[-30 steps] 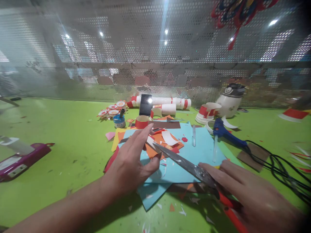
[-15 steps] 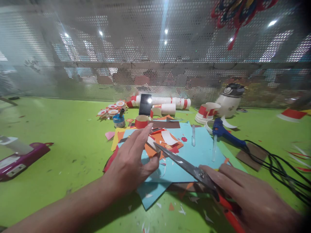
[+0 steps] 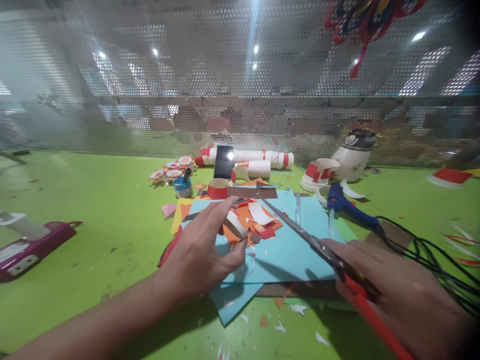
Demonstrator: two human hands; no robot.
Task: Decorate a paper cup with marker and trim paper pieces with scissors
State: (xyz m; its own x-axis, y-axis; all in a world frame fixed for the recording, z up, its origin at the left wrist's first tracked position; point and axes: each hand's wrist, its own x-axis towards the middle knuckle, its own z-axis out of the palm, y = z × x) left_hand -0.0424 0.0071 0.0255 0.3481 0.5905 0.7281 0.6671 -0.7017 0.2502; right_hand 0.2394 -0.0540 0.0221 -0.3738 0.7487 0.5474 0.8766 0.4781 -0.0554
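Note:
My left hand (image 3: 200, 245) is closed in a loose pinch around a small piece of white paper (image 3: 235, 225), held above the light blue paper sheets (image 3: 288, 255). My right hand (image 3: 393, 285) grips the scissors (image 3: 318, 245) by their red handles, the blades pointing up and left, apart from the white piece. Under and behind the white piece lie orange paper scraps (image 3: 270, 232), a curved white strip (image 3: 260, 214) and bits of red. A red paper ring (image 3: 218, 189) and a dark brown strip (image 3: 255, 192) rest just beyond my left fingertips.
A blue glue gun (image 3: 348, 207) with a black cord lies at the right, near a white bottle (image 3: 354, 155) and a cut paper cup (image 3: 318, 175). Behind are a phone (image 3: 224, 162) and white tubes (image 3: 279, 159). A blue jar (image 3: 183, 186) and purple power strip (image 3: 33, 250) are leftward.
The scissors have moved right and away from the white paper piece, with my right hand drawing back. My left hand has barely moved.

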